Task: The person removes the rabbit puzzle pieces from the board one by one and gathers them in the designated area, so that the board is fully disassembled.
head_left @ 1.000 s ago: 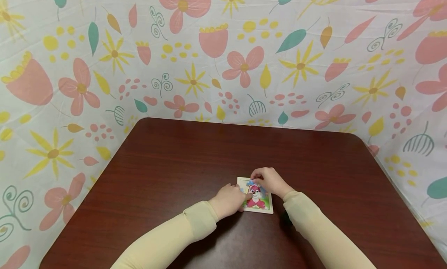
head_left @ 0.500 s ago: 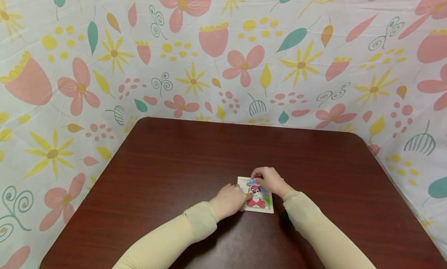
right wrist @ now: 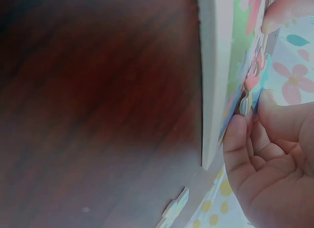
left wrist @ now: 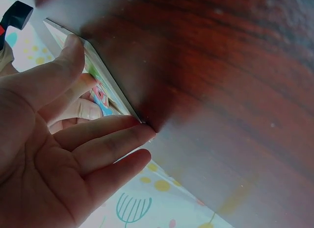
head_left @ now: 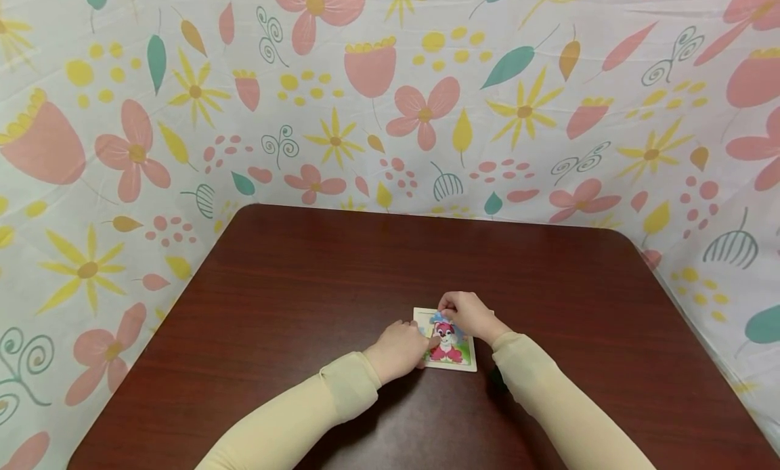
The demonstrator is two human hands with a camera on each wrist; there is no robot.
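Note:
A small square jigsaw puzzle board (head_left: 452, 366) with a pale frame and a red-and-white cartoon animal lies flat on the table. My right hand (head_left: 475, 316) pinches a blue puzzle piece (right wrist: 266, 76) between thumb and fingers at the board's upper part. In the right wrist view that piece stands tilted up from the picture. My left hand (head_left: 399, 350) rests on the board's left side, fingers fairly straight. One of its fingers (left wrist: 81, 86) lies over the picture, while others reach along the board's edge. The right hand covers the board's top right corner.
Another puzzle piece (right wrist: 174, 208) lies on the table beyond the board, mostly behind my right hand in the head view. The dark brown table (head_left: 335, 267) has rounded far corners and meets a flower-printed cloth (head_left: 378, 138). A black device (left wrist: 18, 14) sits at the right wrist.
The head view has shifted slightly. Both hands and the board stay in nearly the same places, and the right fingers still pinch the blue puzzle piece.

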